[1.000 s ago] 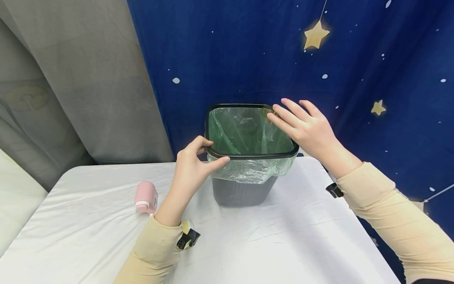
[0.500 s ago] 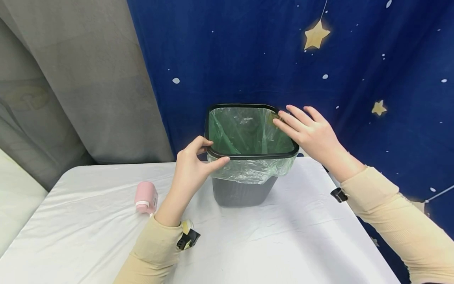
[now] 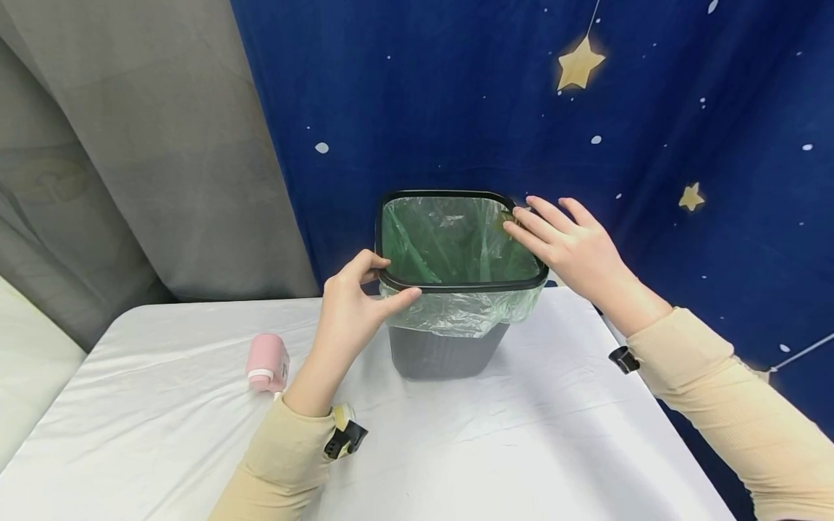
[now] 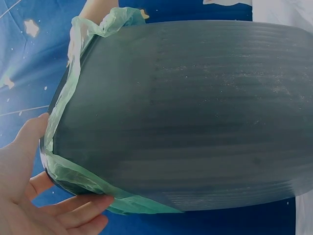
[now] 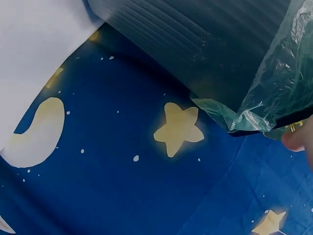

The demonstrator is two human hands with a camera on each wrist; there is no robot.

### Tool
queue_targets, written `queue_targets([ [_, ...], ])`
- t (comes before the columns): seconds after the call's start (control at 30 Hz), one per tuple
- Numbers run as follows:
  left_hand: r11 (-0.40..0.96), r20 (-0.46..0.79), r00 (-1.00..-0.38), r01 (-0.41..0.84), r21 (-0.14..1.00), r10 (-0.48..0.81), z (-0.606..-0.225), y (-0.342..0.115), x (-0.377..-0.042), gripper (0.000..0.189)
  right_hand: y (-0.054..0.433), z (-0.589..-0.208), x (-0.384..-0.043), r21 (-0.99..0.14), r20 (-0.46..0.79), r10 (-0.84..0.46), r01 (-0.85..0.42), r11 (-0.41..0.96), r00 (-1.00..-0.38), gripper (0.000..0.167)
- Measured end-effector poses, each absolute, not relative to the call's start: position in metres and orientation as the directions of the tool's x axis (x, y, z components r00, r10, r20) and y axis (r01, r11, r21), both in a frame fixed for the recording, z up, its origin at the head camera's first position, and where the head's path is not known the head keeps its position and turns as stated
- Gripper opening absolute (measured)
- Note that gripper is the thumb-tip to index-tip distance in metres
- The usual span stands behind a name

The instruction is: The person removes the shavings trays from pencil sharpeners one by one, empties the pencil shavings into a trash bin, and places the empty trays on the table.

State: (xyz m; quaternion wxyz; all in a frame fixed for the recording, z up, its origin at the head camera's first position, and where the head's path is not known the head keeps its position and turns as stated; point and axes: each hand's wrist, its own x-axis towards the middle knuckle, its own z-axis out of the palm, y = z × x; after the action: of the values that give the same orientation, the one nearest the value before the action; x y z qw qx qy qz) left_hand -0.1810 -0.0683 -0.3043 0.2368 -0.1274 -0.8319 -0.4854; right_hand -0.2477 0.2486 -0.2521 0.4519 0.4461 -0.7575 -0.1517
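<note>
A grey trash can (image 3: 449, 354) stands on the table, lined with a translucent green trash bag (image 3: 456, 311) folded over its outside. A black rim ring (image 3: 469, 287) runs round the top over the bag. My left hand (image 3: 355, 297) grips the front-left corner, thumb at the front rim and a fingertip over the left side; in the left wrist view more of its fingers touch the bag. My right hand (image 3: 570, 242) lies at the right rim with fairly straight, spread fingers, its fingertips at the rim. In the right wrist view one digit (image 5: 293, 141) shows beside a small yellowish patch.
A pink object with a white band (image 3: 266, 362) lies to the left on the white-clothed table (image 3: 163, 434). Close behind the trash can hangs a blue curtain with stars (image 3: 443, 108), and a grey curtain (image 3: 195, 181) is at the left.
My right hand has slid along the right rim toward the front right, mostly in the first half second. The left hand, trash can and bag have stayed in place.
</note>
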Motion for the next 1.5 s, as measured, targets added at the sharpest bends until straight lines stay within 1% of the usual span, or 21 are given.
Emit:
queue_targets([
  [0.1, 0.500, 0.515, -0.857, 0.438, 0.747, -0.017, -0.304, -0.068, -0.180, 0.045, 0.247, -0.251, -0.246, 0.635, 0.552, -0.815, -0.545, 0.547, -0.175, 0.041],
  [0.27, 0.498, 0.519, -0.854, 0.441, 0.746, -0.022, -0.304, -0.068, -0.180, 0.044, 0.242, -0.247, -0.244, 0.642, 0.566, -0.816, -0.556, 0.528, -0.122, 0.042],
  [0.43, 0.497, 0.517, -0.856, 0.440, 0.748, -0.022, -0.304, -0.068, -0.179, 0.044, 0.239, -0.244, -0.243, 0.662, 0.573, -0.815, -0.539, 0.520, -0.083, 0.042],
  [1.03, 0.497, 0.520, -0.854, 0.445, 0.745, -0.015, -0.303, -0.069, -0.181, 0.045, 0.231, -0.236, -0.238, 0.680, 0.592, -0.805, -0.505, 0.531, -0.049, 0.042],
  [1.17, 0.494, 0.521, -0.853, 0.446, 0.746, -0.017, -0.303, -0.069, -0.181, 0.044, 0.231, -0.234, -0.238, 0.678, 0.592, -0.804, -0.509, 0.531, -0.050, 0.042],
  [1.3, 0.497, 0.517, -0.856, 0.442, 0.747, -0.015, -0.302, -0.069, -0.181, 0.045, 0.233, -0.236, -0.239, 0.670, 0.581, -0.811, -0.529, 0.521, -0.064, 0.042],
  [1.4, 0.501, 0.513, -0.858, 0.438, 0.747, -0.013, -0.302, -0.069, -0.181, 0.045, 0.237, -0.239, -0.241, 0.662, 0.555, -0.826, -0.550, 0.508, -0.095, 0.043],
  [1.5, 0.500, 0.508, -0.861, 0.435, 0.749, -0.012, -0.303, -0.069, -0.181, 0.046, 0.242, -0.243, -0.242, 0.655, 0.527, -0.836, -0.555, 0.513, -0.150, 0.044],
])
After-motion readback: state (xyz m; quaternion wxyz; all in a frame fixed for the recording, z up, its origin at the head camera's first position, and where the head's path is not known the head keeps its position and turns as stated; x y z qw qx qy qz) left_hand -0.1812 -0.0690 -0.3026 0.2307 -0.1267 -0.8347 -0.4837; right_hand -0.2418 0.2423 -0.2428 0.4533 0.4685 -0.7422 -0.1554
